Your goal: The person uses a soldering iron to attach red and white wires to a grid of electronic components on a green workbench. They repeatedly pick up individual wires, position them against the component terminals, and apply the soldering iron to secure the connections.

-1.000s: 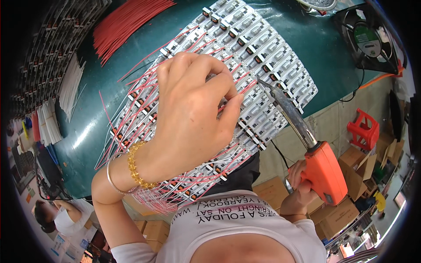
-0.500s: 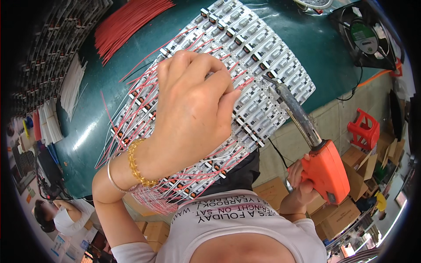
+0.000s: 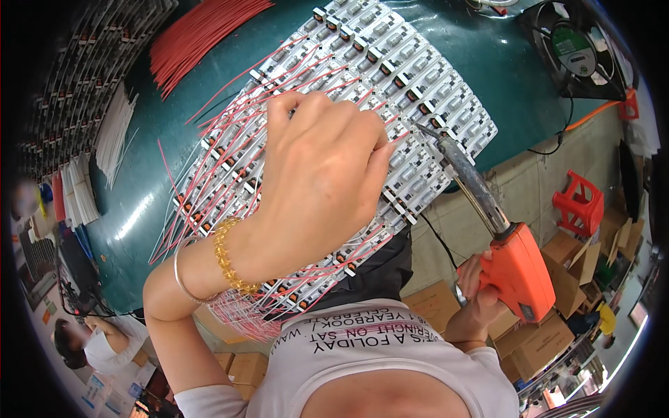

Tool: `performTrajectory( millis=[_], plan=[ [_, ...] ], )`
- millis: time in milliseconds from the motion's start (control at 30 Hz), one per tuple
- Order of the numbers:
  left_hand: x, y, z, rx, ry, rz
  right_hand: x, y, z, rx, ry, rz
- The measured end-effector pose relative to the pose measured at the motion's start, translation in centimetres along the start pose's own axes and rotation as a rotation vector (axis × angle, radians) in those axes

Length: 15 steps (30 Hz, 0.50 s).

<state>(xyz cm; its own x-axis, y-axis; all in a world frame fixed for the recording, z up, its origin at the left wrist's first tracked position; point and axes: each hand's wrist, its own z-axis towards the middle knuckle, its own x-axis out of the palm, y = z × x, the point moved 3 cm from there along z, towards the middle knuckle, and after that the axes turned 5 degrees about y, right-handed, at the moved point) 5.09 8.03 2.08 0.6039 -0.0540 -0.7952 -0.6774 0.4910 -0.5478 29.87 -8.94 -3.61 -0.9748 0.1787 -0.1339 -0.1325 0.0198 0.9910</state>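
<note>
A large panel of small circuit boards (image 3: 446,90) lies on the table, with red and white wires on its left part. Over its middle, my left hand (image 3: 324,157) is closed, fingers pinched on a thin red wire (image 3: 400,138) whose end shows just past the fingertips. Most of that wire is hidden by the hand. My right hand (image 3: 481,289) grips the orange handle of a soldering gun (image 3: 519,272). Its dark metal tip reaches the boards close to the wire's end; whether it touches cannot be made out.
Bundles of red wires (image 3: 198,38) and white wires (image 3: 111,143) lie on the green table (image 3: 150,202) at the left. More board panels (image 3: 83,70) stand far left. A black fan (image 3: 575,52) sits at the far right. A red stool (image 3: 578,202) and cardboard boxes (image 3: 536,348) are beyond the edge.
My left hand has shifted slightly right and nearer to me, bringing the red wire closer to the soldering tip. The panel has slid slightly left and away. My right hand is nearly still.
</note>
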Motion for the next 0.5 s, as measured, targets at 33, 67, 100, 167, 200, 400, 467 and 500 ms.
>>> performTrajectory(
  millis=[33,67,100,167,200,400,467,500],
  plan=[
    [0.1,0.0,0.0,0.005,-0.002,0.006,0.1,0.2,0.2,0.021,0.023,-0.020],
    [0.1,0.0,0.0,0.011,-0.004,0.013,0.1,0.5,0.3,0.041,0.047,-0.040],
    [0.1,0.0,-0.1,0.004,-0.002,0.013,0.1,0.9,0.8,0.033,0.136,-0.036],
    [0.2,0.0,-0.1,-0.006,0.001,0.013,0.3,1.0,1.0,0.036,0.187,-0.044],
    [0.3,0.0,-0.1,-0.006,-0.004,0.016,0.4,0.8,0.9,0.047,0.150,-0.056],
    [0.6,-0.1,0.1,0.007,-0.021,0.026,0.9,1.7,1.4,0.035,0.139,0.089],
    [0.6,-0.1,0.1,0.005,-0.020,0.029,0.7,1.5,1.3,-0.019,0.099,0.129],
    [0.6,-0.1,0.1,0.003,-0.021,0.025,0.0,0.5,0.9,-0.039,0.086,0.114]
  ],
)
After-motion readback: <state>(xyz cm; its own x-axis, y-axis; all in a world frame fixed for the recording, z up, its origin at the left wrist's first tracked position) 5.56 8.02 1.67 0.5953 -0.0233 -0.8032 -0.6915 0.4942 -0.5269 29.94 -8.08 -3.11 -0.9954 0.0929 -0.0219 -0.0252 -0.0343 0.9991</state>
